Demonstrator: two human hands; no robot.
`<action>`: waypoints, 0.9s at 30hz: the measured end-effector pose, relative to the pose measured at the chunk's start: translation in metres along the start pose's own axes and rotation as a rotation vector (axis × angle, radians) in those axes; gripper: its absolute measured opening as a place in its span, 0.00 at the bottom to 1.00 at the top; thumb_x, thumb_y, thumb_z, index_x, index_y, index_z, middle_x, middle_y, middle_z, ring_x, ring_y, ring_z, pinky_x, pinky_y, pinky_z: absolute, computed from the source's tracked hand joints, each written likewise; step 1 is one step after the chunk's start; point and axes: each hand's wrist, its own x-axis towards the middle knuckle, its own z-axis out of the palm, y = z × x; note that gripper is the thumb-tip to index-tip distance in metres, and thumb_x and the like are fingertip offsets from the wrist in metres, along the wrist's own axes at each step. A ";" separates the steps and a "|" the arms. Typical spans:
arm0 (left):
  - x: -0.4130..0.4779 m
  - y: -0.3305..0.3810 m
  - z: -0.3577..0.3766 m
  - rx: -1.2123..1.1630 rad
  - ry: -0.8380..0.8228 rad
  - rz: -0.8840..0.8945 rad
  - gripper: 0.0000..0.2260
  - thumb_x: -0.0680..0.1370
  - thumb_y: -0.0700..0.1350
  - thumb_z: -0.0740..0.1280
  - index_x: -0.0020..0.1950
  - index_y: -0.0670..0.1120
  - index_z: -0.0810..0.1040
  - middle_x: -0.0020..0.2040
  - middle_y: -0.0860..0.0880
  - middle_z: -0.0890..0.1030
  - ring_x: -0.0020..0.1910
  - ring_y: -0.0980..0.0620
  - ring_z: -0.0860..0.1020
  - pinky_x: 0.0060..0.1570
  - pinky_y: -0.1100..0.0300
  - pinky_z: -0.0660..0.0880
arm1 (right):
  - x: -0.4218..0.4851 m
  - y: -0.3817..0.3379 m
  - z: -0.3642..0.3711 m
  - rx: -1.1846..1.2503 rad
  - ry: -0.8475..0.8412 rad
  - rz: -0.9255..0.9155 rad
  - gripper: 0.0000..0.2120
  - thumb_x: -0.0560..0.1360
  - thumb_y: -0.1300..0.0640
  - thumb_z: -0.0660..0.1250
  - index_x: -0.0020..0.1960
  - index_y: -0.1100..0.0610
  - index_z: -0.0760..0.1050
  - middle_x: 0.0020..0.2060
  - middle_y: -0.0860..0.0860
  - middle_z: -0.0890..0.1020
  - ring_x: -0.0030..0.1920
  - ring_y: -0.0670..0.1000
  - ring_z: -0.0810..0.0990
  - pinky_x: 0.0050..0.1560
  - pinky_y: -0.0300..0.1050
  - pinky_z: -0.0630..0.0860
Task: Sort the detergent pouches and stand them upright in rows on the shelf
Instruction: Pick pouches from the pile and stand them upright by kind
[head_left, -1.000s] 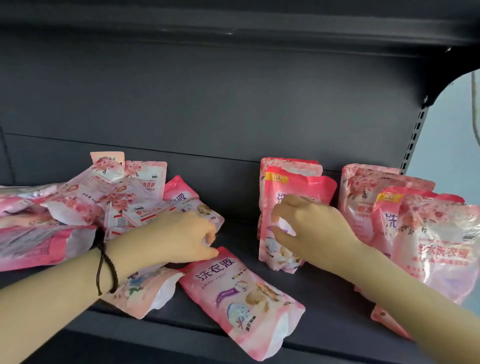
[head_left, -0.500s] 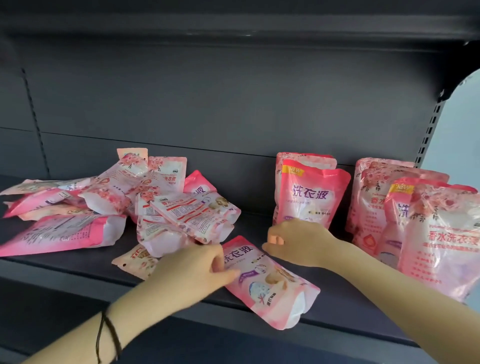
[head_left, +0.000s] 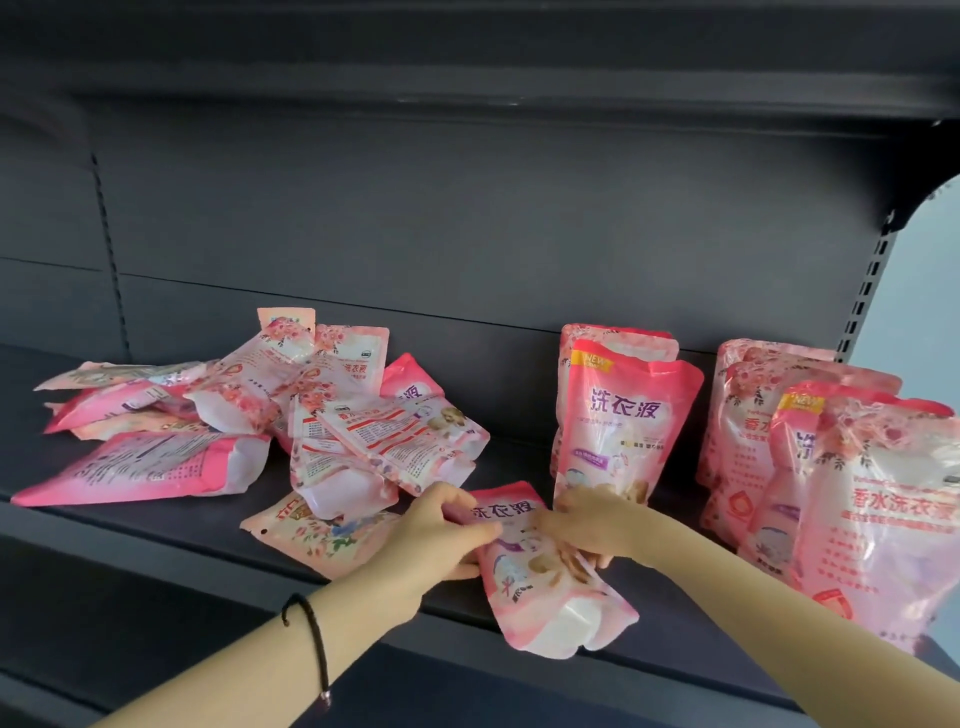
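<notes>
Detergent pouch (head_left: 540, 566) is lying flat, printed face up, near the front lip of the shelf (head_left: 156, 535), at about six o'clock in the view. Its long axis is running from eleven o'clock to five o'clock: the flat sealed top is pointing away toward eleven, and the white, puffed base gusset is pointing toward five, right at the shelf's front edge (whether it is overhanging I cannot tell). The left hand (head_left: 441, 527) is pinching the pouch's upper left edge, while the right hand (head_left: 587, 522) is curling its fingers over the right edge, so both are gripping the same pouch. Judging by the bulge, it is holding liquid, so it is likely handling as a soft, sagging, fairly heavy bag, with glossy film that may be slipping under a light pinch and contents shifting toward whichever end is lower. The better hold is probably along the two side seams or the stiffer top seal, with the gusset going down first. A standing pouch (head_left: 623, 415) is waiting at one o'clock of it, upright rows (head_left: 883, 493) are sitting at three o'clock, and a loose heap (head_left: 337, 415) is lying at ten o'clock.
</notes>
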 end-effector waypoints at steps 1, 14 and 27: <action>0.004 0.000 0.002 -0.070 0.017 -0.039 0.12 0.73 0.38 0.72 0.54 0.43 0.73 0.54 0.41 0.79 0.46 0.45 0.83 0.45 0.52 0.82 | 0.001 0.002 0.000 0.037 -0.012 0.004 0.23 0.78 0.43 0.57 0.61 0.61 0.75 0.38 0.51 0.80 0.34 0.47 0.76 0.32 0.35 0.72; 0.022 0.011 0.023 -0.485 0.089 -0.067 0.10 0.75 0.34 0.69 0.54 0.41 0.77 0.47 0.42 0.84 0.42 0.48 0.82 0.32 0.59 0.78 | -0.014 0.011 0.002 0.567 0.352 -0.352 0.24 0.73 0.57 0.71 0.65 0.50 0.66 0.47 0.45 0.78 0.49 0.47 0.80 0.50 0.44 0.80; -0.002 0.020 0.044 -0.016 -0.110 0.533 0.34 0.69 0.47 0.75 0.70 0.60 0.62 0.57 0.56 0.79 0.54 0.60 0.79 0.50 0.63 0.78 | -0.040 0.063 0.012 0.788 0.668 -0.704 0.36 0.74 0.65 0.68 0.66 0.31 0.58 0.49 0.48 0.78 0.48 0.52 0.81 0.48 0.50 0.81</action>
